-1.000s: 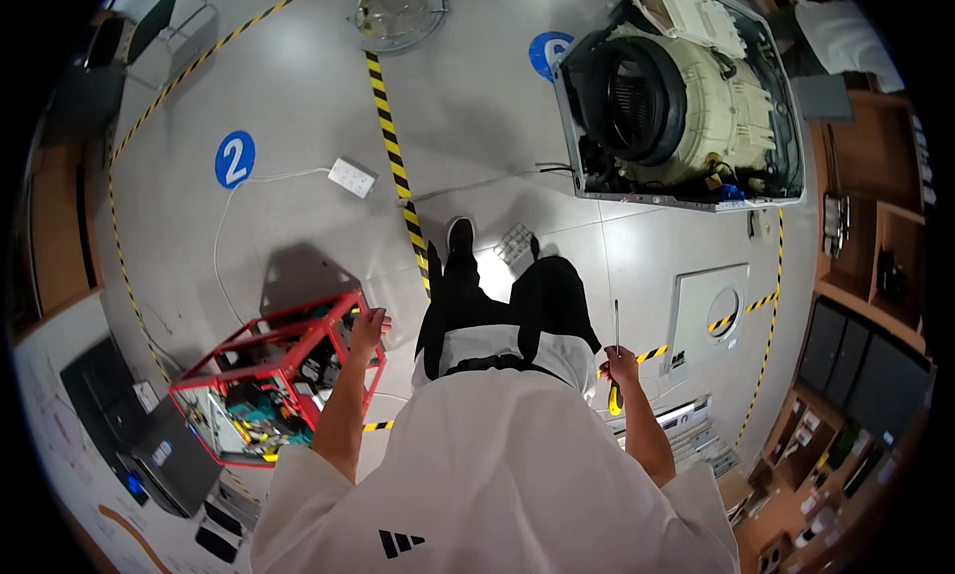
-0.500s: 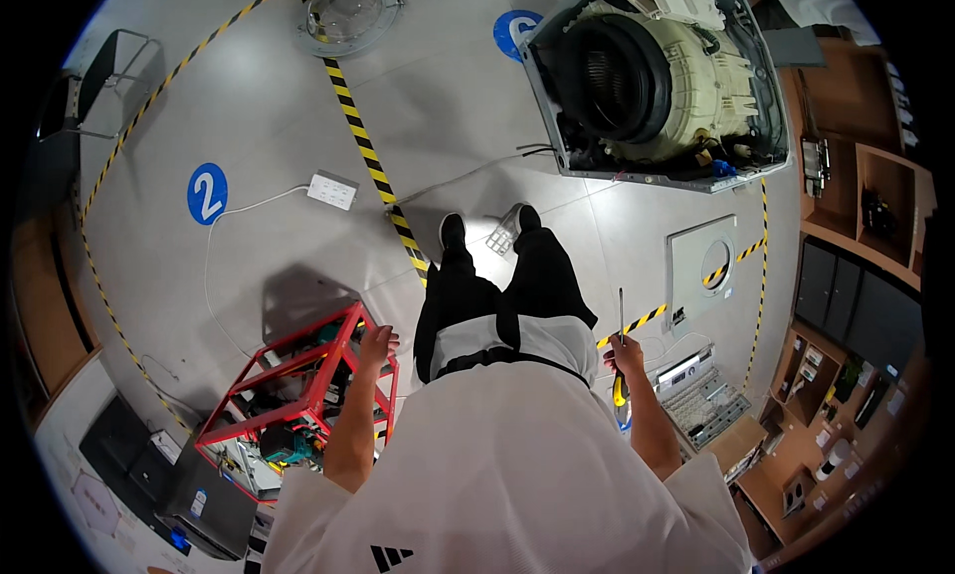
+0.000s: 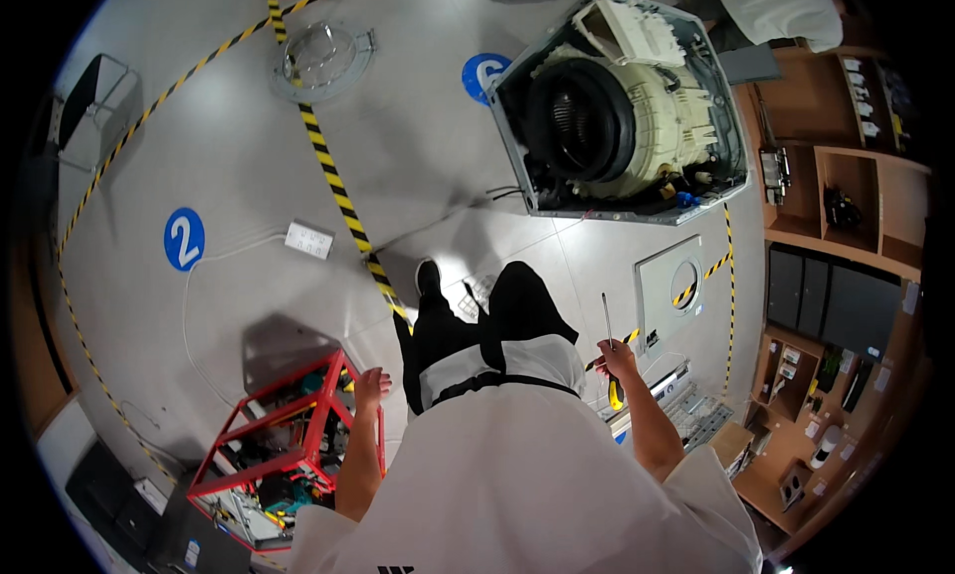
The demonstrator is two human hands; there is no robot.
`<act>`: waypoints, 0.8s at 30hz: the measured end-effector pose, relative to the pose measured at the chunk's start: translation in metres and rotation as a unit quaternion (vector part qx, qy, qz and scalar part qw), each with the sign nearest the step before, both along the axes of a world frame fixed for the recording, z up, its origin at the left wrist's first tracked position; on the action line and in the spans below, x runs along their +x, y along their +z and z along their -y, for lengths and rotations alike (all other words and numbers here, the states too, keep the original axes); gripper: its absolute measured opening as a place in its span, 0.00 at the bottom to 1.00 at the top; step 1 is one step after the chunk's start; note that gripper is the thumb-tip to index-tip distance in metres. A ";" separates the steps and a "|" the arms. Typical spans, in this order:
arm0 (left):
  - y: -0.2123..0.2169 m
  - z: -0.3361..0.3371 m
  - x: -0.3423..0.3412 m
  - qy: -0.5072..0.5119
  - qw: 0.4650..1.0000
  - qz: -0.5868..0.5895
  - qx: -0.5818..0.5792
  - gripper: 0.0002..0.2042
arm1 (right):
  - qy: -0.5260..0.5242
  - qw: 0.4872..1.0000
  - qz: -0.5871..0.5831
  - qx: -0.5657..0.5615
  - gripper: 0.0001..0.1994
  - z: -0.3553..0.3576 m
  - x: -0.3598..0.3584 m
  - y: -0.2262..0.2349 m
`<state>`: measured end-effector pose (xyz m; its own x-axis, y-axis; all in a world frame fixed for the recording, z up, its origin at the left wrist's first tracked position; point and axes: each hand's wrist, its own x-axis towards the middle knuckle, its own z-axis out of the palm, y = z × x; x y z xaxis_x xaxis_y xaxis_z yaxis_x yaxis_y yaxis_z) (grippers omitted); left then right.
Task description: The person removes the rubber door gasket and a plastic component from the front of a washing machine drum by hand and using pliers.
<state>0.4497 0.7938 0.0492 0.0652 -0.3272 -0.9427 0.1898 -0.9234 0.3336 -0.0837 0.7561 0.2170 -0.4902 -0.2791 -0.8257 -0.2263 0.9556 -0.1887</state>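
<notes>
A screwdriver (image 3: 616,393) with a yellow and black handle is held in my right hand (image 3: 617,359), its thin shaft pointing ahead, away from my body. My left hand (image 3: 372,385) hangs at my side with nothing in it, fingers loosely apart. Nearest to it is a red-framed tool cart (image 3: 320,425) filled with tools. Ahead to the right stands a washing machine (image 3: 622,106) without its front panel, its black door gasket and pale tub exposed. A front panel (image 3: 657,286) with a round hole lies on the floor beyond my right hand.
A round door with clear glass (image 3: 328,62) lies on the floor at the far left. A white power strip (image 3: 309,240) trails its cable across the floor near striped tape (image 3: 333,181). Wooden shelves (image 3: 846,201) line the right side. Another person (image 3: 781,12) is at the far right.
I have stepped forward, and the washing machine and floor things sit lower and further left in view. The screwdriver stays in my right hand. The person at the far right shows more fully.
</notes>
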 end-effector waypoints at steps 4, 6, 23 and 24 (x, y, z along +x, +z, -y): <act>-0.007 0.017 0.000 -0.003 1.000 -0.008 0.001 0.16 | -0.070 0.997 0.018 -0.022 0.16 0.017 0.013 0.005; -0.011 0.028 0.004 -0.014 1.000 -0.006 0.006 0.15 | -0.086 0.995 0.037 -0.034 0.19 0.018 0.015 0.003; 0.068 0.324 0.029 -0.258 0.915 0.214 -0.223 0.15 | -0.006 0.990 0.138 0.021 0.13 0.171 0.037 -0.149; 0.073 0.345 0.032 -0.272 0.902 0.244 -0.229 0.14 | 0.024 0.990 0.136 0.013 0.13 0.194 0.038 -0.165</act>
